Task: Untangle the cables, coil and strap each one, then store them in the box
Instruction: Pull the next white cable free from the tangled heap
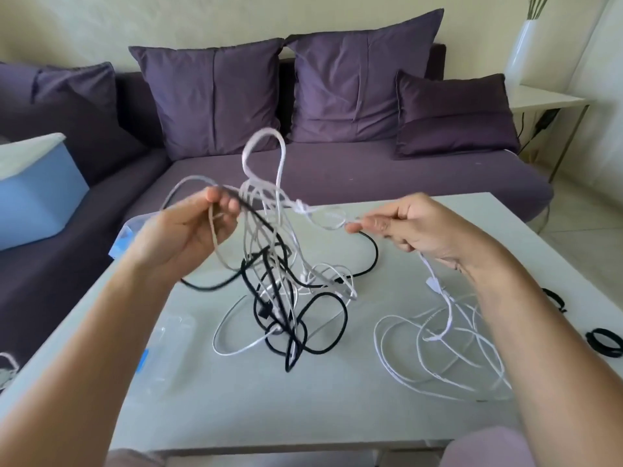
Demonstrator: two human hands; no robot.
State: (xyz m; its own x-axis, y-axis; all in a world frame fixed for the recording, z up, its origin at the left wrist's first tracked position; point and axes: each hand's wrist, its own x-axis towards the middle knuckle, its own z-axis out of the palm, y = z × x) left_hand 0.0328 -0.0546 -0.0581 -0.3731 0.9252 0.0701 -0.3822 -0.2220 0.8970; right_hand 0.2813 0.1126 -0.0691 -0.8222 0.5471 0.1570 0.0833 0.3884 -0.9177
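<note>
Clear plastic box point(175, 328) at the pale table's point(337, 406) left edge: barely discernible. Left grip point(199, 230) pinches the tangle of black and white cables point(276, 264), lifted partly off the table; right grip point(404, 227) pinches one white strand point(323, 221).

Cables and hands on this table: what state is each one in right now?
Cable tangle: knotted, black and white, partly lifted off the table.
Left hand: grips strands of the tangle.
Right hand: pinches a white strand.
Loose white cable: slack loops on the table, unstrapped.
Black rings: lying untouched at the table's right edge.
</note>
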